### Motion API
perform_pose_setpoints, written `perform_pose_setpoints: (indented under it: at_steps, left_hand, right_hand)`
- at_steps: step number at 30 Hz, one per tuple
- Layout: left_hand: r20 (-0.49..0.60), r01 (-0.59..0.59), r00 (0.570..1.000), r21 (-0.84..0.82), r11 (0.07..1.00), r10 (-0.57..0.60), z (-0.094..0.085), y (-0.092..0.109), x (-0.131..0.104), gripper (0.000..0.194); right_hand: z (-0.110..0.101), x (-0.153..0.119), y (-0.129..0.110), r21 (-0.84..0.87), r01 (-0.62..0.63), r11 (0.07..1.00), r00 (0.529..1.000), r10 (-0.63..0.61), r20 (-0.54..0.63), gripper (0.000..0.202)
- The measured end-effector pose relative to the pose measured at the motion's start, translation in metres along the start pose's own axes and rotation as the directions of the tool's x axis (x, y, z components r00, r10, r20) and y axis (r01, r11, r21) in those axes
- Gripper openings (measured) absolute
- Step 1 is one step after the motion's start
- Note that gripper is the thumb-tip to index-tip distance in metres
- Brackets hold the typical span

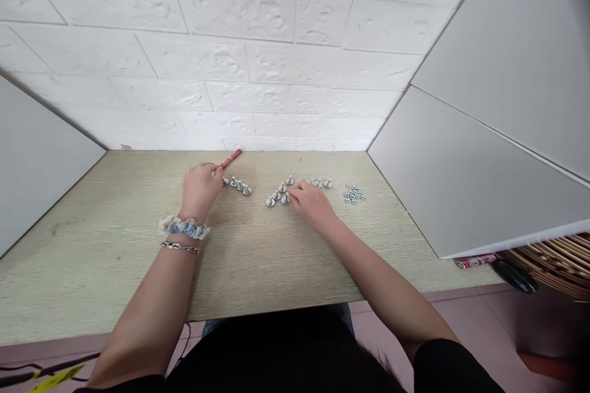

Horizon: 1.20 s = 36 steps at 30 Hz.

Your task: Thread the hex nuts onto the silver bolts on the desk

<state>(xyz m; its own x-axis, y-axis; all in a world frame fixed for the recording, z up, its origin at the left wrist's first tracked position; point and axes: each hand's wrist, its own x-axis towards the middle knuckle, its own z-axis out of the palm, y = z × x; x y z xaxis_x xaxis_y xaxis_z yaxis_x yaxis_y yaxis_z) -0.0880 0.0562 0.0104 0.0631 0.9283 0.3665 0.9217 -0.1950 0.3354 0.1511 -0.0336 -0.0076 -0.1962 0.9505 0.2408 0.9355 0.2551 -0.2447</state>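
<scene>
My left hand [201, 189] is closed at the left end of the bolts, its thumb and finger at the near end of a red marker pen [231, 158] that slants away toward the wall. Beside those fingers, a row of silver bolts [240, 186] stands upright on wide round heads. My right hand [311, 203] pinches a bolt [286, 199] in the middle group, where several others [276, 194] stand in a slanting line. Behind that hand more bolts [319, 183] stand in a row, partly hidden by it.
A cluster of small silver nuts [354, 194] lies on the wooden table [271, 258] at the right. White brick-patterned wall [271, 61] closes the back, with grey panels [498, 153] at the sides. A red-and-white tube [477, 261] and a woven basket [553, 264] sit beyond the right panel.
</scene>
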Motion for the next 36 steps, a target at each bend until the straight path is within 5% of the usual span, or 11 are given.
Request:
perform_pose_setpoints:
  at_steps: [8,14,18,22,27,36]
  left_hand:
    - [-0.246,-0.200,0.953,-0.071,0.977,0.177,0.004,0.021,-0.009,0.028]
    - [-0.155,-0.429,0.903,-0.338,0.837,0.400,0.003,0.053,-0.028,0.030]
    - [0.181,-0.184,0.865,-0.753,0.632,0.468,-0.001,0.076,-0.044,0.051]
    - [0.345,0.131,0.817,-0.892,0.434,0.462,-0.002,0.086,-0.050,0.046]
    - [0.404,0.254,0.822,-0.890,0.377,0.401,-0.005,0.087,-0.049,0.028]
    - [0.403,0.334,0.857,-0.909,0.249,0.322,-0.005,0.091,-0.049,0.026]
  right_hand:
    - [0.007,0.001,-0.001,0.028,0.015,0.999,1.000,-0.015,-0.009,0.023]
    - [-0.008,-0.002,-0.008,0.251,0.072,0.965,0.983,-0.026,-0.184,0.020]
    - [-0.020,-0.008,-0.015,0.386,0.182,0.904,0.939,-0.043,-0.341,0.019]
    - [-0.022,-0.011,-0.019,0.467,0.226,0.855,0.918,-0.026,-0.396,0.018]
    - [-0.025,-0.011,-0.020,0.534,0.207,0.820,0.915,0.030,-0.402,0.016]
    - [-0.025,-0.009,-0.020,0.667,0.187,0.721,0.916,0.118,-0.384,0.011]
